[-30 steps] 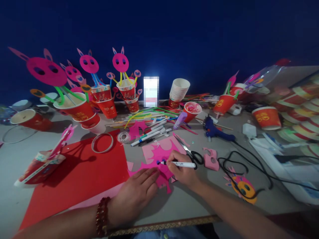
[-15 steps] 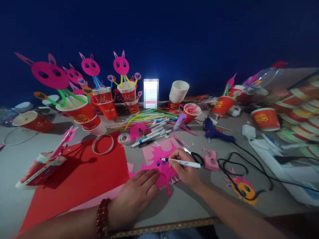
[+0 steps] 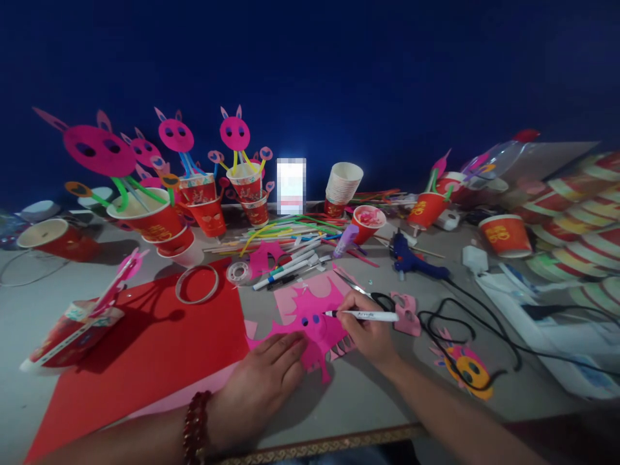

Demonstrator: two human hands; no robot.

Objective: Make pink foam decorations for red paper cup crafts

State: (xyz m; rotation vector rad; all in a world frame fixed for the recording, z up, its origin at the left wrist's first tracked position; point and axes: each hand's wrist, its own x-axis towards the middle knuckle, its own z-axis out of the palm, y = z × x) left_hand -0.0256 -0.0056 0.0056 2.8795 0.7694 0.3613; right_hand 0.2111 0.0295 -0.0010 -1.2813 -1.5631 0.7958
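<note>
A bright pink paper cutout (image 3: 317,332) with a spiky edge and two dark purple eye spots lies on the grey table. My left hand (image 3: 276,368) rests flat on its lower left part, fingers stretched out. Pinched in my right hand (image 3: 371,332) is a white acrylic marker (image 3: 371,316), its dark tip at the cutout just right of the eye spots; whether it touches cannot be told. Light pink paper (image 3: 288,298) shows behind the cutout. Scissors (image 3: 382,300) lie just beyond my right hand, their blades pointing up and left.
Red card (image 3: 159,342) covers the left side, with a tape ring (image 3: 197,284) on it. Several markers (image 3: 290,268) and straws lie behind. A blue glue gun (image 3: 416,261) with a looping black cable sits right. Decorated paper cups (image 3: 201,210) stand at back left.
My right hand and the marker have moved a little right, from beside the right eye spot to farther off it. My left hand stays on the cutout. The whole view has shifted slightly.
</note>
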